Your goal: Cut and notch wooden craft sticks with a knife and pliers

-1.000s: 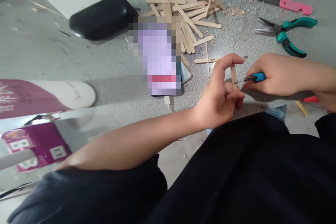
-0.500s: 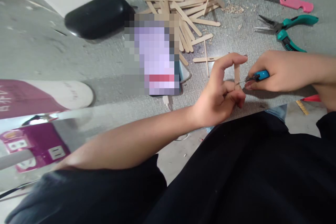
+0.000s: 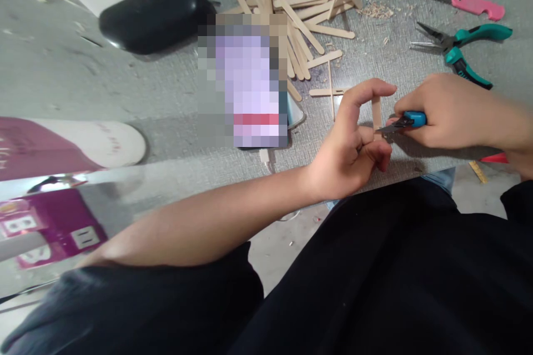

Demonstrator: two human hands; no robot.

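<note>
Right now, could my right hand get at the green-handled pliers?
Probably yes: the pliers lie close beyond your right hand, with nothing seen on top of them. But that hand holds the blue-handled knife, which would likely need setting down first.

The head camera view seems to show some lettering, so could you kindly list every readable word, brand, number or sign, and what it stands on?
No text reads clearly.
Metal pliers with teal-and-black handles: white lettering, too small to read.
Long mauve-and-white rounded object: markings, too blurred to read.
Rectangular phone with lilac screen: pixelated, nothing legible.
</note>
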